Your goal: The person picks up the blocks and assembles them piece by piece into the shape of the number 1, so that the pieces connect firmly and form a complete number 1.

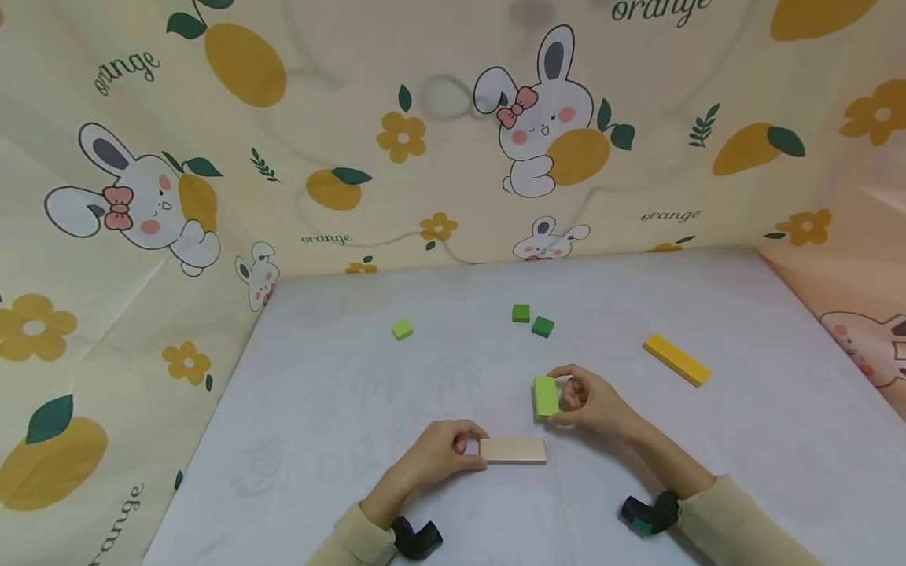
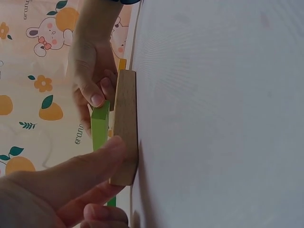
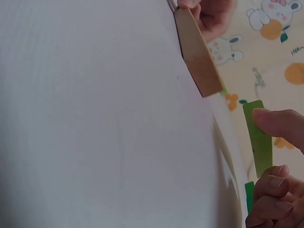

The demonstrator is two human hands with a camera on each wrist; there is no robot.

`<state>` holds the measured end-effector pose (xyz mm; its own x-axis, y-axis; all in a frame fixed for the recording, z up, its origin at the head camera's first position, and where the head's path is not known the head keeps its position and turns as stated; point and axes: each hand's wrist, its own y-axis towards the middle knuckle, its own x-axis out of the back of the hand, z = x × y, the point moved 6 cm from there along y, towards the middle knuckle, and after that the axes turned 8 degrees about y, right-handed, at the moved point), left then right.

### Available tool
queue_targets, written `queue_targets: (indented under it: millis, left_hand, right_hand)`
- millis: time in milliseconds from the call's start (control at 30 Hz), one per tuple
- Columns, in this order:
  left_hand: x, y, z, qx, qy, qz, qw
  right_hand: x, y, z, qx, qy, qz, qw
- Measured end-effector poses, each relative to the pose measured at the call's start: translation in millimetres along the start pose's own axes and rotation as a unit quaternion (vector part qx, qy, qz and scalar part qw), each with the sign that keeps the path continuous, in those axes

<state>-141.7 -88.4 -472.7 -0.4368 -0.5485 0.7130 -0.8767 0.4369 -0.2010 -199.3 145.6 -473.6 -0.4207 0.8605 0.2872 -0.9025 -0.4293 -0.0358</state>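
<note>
A plain wooden block (image 1: 513, 451) lies lengthwise across the near middle of the white table. My left hand (image 1: 443, 453) pinches its left end between thumb and fingers, and the left wrist view shows the thumb on the wooden block (image 2: 125, 118). Just beyond its right end, my right hand (image 1: 594, 405) holds a light green block (image 1: 546, 397) by its two ends. In the right wrist view this light green block (image 3: 260, 140) appears raised off the tabletop, with the thumb against one end. Part of it is hidden behind the wooden block in the left wrist view.
Farther back stand a small lime cube (image 1: 402, 329) and two small green blocks, one mid green (image 1: 521, 314), the other darker (image 1: 543, 327). A long yellow block (image 1: 676, 360) lies slanted at the right. Patterned cloth (image 1: 453, 141) rises behind the table (image 1: 318, 377) and along both sides.
</note>
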Motion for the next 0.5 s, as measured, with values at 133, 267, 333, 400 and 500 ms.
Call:
queue_targets:
  millis: [133, 267, 333, 400, 500]
  left_hand:
    - [0.8, -0.9, -1.4, -0.003, 0.003, -0.003, 1.0]
    - [2.7, -2.5, -4.9, -0.019, 0.015, -0.009, 0.9997]
    - [3.1, -3.2, -5.5, -0.016, 0.014, -0.01, 0.9997]
    - [2.9, -3.2, -4.8, -0.009, 0.01, -0.007, 0.9999]
    - [2.0, -2.8, -2.8, 0.01, -0.002, -0.001, 1.0]
  right_hand:
    - [-5, 1.2, 0, -0.007, -0.007, 0.002, 1.0]
    - [-9, 2.1, 3, 0.0, -0.008, 0.004, 1.0]
    - [-12, 2.5, 5, 0.001, -0.005, 0.008, 1.0]
    - [-15, 3.0, 7, 0.001, -0.003, 0.012, 0.9999]
    - [-18, 3.9, 9, -0.006, 0.0, 0.015, 0.9999]
